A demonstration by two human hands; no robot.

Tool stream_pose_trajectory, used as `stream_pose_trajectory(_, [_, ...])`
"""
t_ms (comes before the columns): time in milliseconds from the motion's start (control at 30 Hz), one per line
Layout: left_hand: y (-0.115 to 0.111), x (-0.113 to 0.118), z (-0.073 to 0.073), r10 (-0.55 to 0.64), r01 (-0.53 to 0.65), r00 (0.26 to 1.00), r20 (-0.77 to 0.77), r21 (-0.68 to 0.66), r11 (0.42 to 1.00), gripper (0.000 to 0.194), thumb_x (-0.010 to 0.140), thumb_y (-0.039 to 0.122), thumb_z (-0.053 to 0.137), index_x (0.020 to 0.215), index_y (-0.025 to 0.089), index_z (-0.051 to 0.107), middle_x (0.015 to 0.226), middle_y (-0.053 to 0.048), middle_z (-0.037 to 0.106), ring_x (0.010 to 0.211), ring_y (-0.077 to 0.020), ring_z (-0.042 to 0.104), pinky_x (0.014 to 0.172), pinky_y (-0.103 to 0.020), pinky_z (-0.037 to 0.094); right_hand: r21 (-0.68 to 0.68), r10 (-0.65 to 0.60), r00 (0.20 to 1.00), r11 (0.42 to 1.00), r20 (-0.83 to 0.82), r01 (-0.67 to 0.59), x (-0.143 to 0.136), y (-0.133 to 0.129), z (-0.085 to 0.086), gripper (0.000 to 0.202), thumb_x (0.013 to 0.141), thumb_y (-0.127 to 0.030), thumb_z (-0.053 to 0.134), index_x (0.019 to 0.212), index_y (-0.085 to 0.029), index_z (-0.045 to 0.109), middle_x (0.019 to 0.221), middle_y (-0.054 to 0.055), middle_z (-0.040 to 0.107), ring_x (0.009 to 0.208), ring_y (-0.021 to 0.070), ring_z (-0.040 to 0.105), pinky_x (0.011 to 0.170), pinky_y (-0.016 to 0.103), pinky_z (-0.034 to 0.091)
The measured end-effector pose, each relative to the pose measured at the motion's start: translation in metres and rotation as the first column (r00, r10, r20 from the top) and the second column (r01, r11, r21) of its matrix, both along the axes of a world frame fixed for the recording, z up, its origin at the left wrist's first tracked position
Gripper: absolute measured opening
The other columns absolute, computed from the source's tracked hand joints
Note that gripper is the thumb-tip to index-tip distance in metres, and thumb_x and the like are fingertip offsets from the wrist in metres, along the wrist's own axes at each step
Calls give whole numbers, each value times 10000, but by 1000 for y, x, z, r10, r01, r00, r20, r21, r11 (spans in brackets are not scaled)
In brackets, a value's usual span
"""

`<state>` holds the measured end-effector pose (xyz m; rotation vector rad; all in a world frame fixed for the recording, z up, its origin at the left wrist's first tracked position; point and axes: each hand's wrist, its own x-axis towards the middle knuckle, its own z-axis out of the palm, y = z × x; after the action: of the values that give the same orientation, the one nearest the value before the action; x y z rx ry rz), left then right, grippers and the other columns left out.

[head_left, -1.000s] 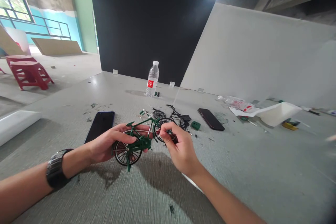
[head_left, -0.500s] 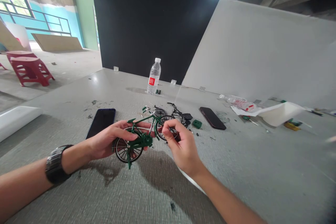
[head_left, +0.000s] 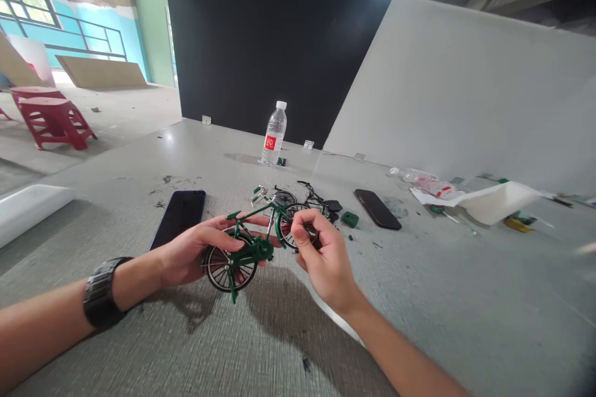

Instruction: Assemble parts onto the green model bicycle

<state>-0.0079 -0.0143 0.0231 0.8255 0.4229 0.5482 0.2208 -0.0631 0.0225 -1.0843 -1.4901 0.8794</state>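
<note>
Nearer the camera than the upright water bottle, the green model bicycle is still in the left hand, half-closed, thumb over the rear wheel. The right hand stays nearly closed, fingertips at the front wheel — its lower fingers now show beneath the thumb.

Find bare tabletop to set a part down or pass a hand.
Widest patch: right of the right hand, nearer than the right phone and lying bottle. Another: between the left phone, standing bottle and black panel; dark crumbs near the phone. Crowded: just past the green bicycle, with black bike parts and a green block.
</note>
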Motion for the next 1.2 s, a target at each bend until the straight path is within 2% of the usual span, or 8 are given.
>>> stream_pose_trajectory(333, [-1, 1, -1, -16, 16, 999, 39, -8, 1000, 549, 768, 129, 707, 1306, 194, 618, 1172, -125, 725, 879, -243, 747, 669, -254, 571, -17, 50, 997, 999, -67, -52, -2, -1, 2, 256, 953, -462, 587, 845, -245, 504, 569, -97, 268, 423, 68, 203, 378, 223, 175])
stream_pose_trajectory(600, [-1, 1, -2, -12, 12, 999, 49, 0, 1000, 547, 771, 131, 713, 1306, 200, 619, 1201, -124, 716, 900, -250, 745, 702, -270, 571, 60, -17, 998, 998, 63, 13, 1, 1, 0, 225, 962, -422, 587, 847, -238, 528, 629, -72, 362, 456, 72, 257, 416, 239, 239])
stream_pose_trajectory(700, [0, 0, -1, -1, 1, 1000, 22, 9, 1000, 555, 767, 149, 731, 1307, 201, 617, 1204, -129, 714, 899, -257, 746, 687, -267, 566, 88, -33, 996, 996, 79, 26, 0, 0, 1, 198, 959, -396, 599, 856, -237, 541, 698, -50, 460, 492, 72, 329, 446, 236, 289])
stream_pose_trajectory(800, [0, 0, 2, 8, -7, 1000, -15, 44, 999, 544, 764, 166, 752, 1292, 207, 625, 1204, -129, 713, 903, -262, 744, 700, -279, 563, 116, -80, 995, 991, 59, 73, -1, 0, 2, 166, 930, -377, 647, 991, -254, 553, 778, -30, 547, 568, 94, 455, 506, 239, 383])
stream_pose_trajectory(933, [1, 3, 6, 80, -69, 995, -64, 166, 984, 401, 804, 225, 755, 1197, 179, 686, 1152, -128, 733, 951, -250, 723, 796, -306, 552, 100, -105, 994, 990, 40, 100, -2, 1, 5, 358, 882, -385, 703, 1165, -252, 529, 859, 5, 634, 728, 152, 605, 640, 283, 505])
stream_pose_trajectory(1000, [3, 5, 7, 159, -123, 982, -98, 299, 946, 303, 850, 271, 722, 1130, 155, 721, 1099, -127, 746, 939, -227, 706, 785, -287, 539, 94, -115, 993, 989, 41, 111, -1, 1, 6, 485, 864, -396, 720, 1271, -247, 502, 894, 24, 671, 772, 176, 644, 689, 314, 539])
stream_pose_trajectory(1067, [5, 5, 8, 236, -146, 962, -140, 468, 871, 256, 879, 301, 698, 1070, 139, 748, 1040, -120, 756, 902, -204, 688, 772, -267, 520, 90, -111, 993, 990, 49, 106, -1, 2, 8, 545, 855, -399, 728, 1320, -240, 494, 930, 40, 697, 801, 191, 665, 724, 337, 558])
stream_pose_trajectory(1200, [9, 3, 9, 361, -152, 916, -173, 683, 714, 219, 890, 306, 687, 1031, 164, 774, 995, -98, 771, 931, -207, 665, 839, -287, 495, 115, -81, 990, 991, 116, 68, 2, 2, 14, 291, 870, -390, 711, 1094, -220, 634, 932, 41, 721, 808, 182, 672, 708, 312, 554])
